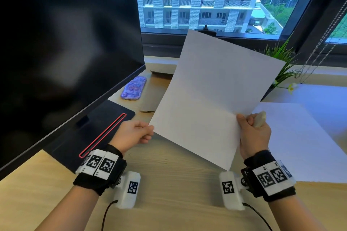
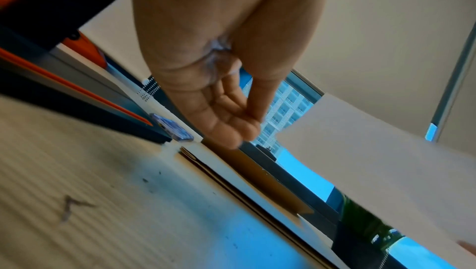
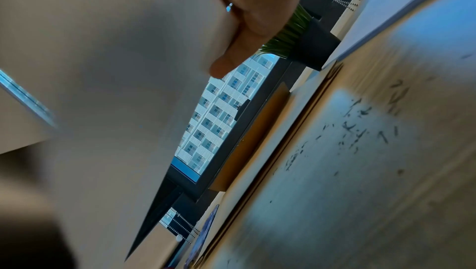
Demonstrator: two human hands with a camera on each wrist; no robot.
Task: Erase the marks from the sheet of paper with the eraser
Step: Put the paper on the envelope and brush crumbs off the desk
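I hold the white sheet of paper [image 1: 212, 99] tilted up above the wooden desk; the side facing me shows no marks. My left hand [image 1: 148, 131] pinches its lower left corner. My right hand [image 1: 242, 120] pinches its right edge and also grips a pale eraser [image 1: 260, 119] in the curled fingers. In the left wrist view the left hand [image 2: 231, 127] has its fingers together beside the sheet [image 2: 373, 151]. In the right wrist view the right hand [image 3: 257, 13] lies against the sheet [image 3: 115, 90]. Dark eraser crumbs [image 3: 360, 127] lie on the desk below.
A large dark monitor [image 1: 65, 43] and its black base [image 1: 105, 124] fill the left. A purple phone case [image 1: 133, 88] and a flat cardboard piece [image 1: 154, 92] lie behind. A second white sheet [image 1: 300, 146] lies at right, with a potted plant [image 1: 281, 62] by the window.
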